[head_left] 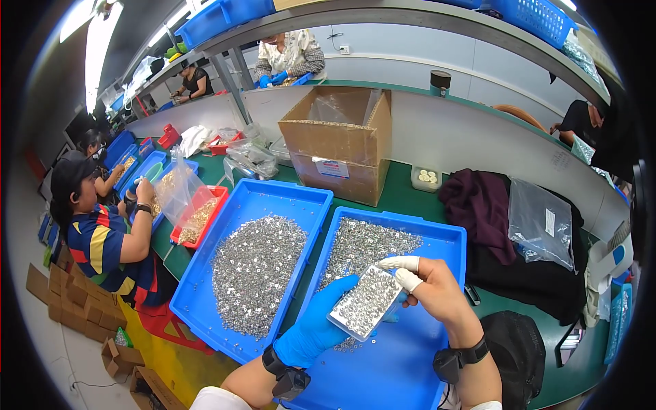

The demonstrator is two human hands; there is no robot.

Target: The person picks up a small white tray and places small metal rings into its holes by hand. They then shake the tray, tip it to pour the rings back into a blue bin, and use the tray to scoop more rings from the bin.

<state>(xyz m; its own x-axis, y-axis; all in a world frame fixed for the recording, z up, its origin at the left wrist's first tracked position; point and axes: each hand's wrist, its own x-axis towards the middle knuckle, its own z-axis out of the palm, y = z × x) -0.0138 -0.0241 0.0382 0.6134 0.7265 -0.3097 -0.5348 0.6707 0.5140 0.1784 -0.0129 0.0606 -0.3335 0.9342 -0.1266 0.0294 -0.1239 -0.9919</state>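
A small clear plastic box (367, 302) packed with shiny ring-shaped metal pieces is held tilted over the right blue tray (389, 372). My left hand (314, 331), in a blue glove, is wrapped round the box from the left and below. At the box's upper right corner, my right hand (441, 290) closes its fingers on the edge; white finger cots cover its thumb and a fingertip. Its lower fingers are partly hidden by the box. Loose metal pieces (372, 242) lie heaped in the far part of the right tray, and a few lie below the box.
Beside it, the left blue tray (205, 311) holds another metal heap (256, 273). Behind stands a cardboard box (331, 147). Dark clothing (478, 205) and a clear bag (543, 222) lie at right. A co-worker (102, 225) sits at left near a red tray (217, 198).
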